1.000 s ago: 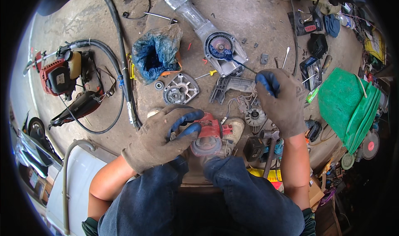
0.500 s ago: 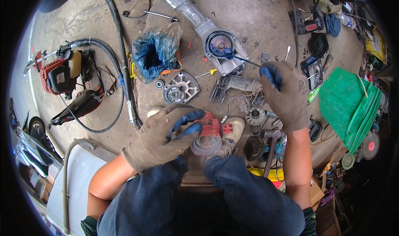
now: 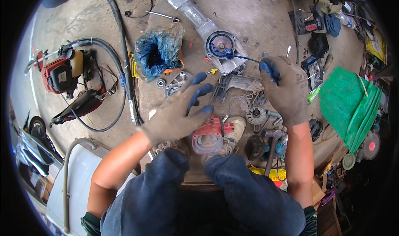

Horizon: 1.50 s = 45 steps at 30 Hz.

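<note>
My right hand (image 3: 284,90), in a brown glove with blue fingertips, is closed around a thin dark stick (image 3: 248,59). The stick's far end reaches into a metal gear housing (image 3: 237,63), where dark blue grease (image 3: 223,53) lies over part of the round gear (image 3: 221,42). My left hand (image 3: 172,115), gloved alike, hovers with fingers spread and nothing in them. Beneath its fingers a grey metal cover plate (image 3: 171,88) is partly hidden. A plastic bag with blue grease inside (image 3: 143,49) stands beyond that hand. Between my feet sits a red tool housing (image 3: 208,138).
A grey handle shell (image 3: 241,83), a motor part (image 3: 256,116) and a hammer (image 3: 272,142) lie near my right forearm. Farther right is a green folded sack (image 3: 349,103). A red engine (image 3: 60,76) with a black hose (image 3: 118,32) lies at left.
My left hand has moved up and forward, its fingers spreading wider and now covering part of the cover plate. The right hand and the stick have hardly moved.
</note>
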Tool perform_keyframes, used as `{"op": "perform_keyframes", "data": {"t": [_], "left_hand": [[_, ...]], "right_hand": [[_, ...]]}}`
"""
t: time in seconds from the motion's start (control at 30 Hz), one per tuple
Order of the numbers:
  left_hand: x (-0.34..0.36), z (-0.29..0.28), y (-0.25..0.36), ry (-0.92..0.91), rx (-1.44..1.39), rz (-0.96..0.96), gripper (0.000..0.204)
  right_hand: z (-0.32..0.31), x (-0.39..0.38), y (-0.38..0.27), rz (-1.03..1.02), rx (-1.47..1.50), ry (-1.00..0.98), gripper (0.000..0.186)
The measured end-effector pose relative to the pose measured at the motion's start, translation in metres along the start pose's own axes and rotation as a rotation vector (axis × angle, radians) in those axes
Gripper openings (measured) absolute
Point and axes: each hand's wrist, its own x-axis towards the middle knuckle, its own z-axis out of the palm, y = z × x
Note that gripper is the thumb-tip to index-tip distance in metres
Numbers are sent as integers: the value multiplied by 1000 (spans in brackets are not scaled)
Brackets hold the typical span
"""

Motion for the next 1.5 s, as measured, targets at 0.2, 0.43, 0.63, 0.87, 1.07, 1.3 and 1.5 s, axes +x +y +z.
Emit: {"op": "perform_keyframes", "data": {"t": [0.2,0.43,0.63,0.87,1.07,1.3,1.5], "left_hand": [[37,21,-24,-47,-156,-127,52],[40,25,-19,-25,-214,-105,54],[40,27,-29,-34,-261,-63,49],[42,31,-37,-2,-306,-7,46],[40,26,-31,-26,-273,-77,49],[40,22,-20,-23,-241,-66,48],[39,20,-17,-24,-242,-97,47]], "right_hand": [[2,-1,1,-10,-14,-11,16],[3,-1,-4,18,8,-21,15],[11,-7,-3,-17,66,-12,15],[6,-23,-15,2,50,-39,21],[-8,-31,-9,112,87,3,26],[-5,-29,-5,-27,-74,13,29],[-4,-27,-7,-253,-228,-78,37]]}}
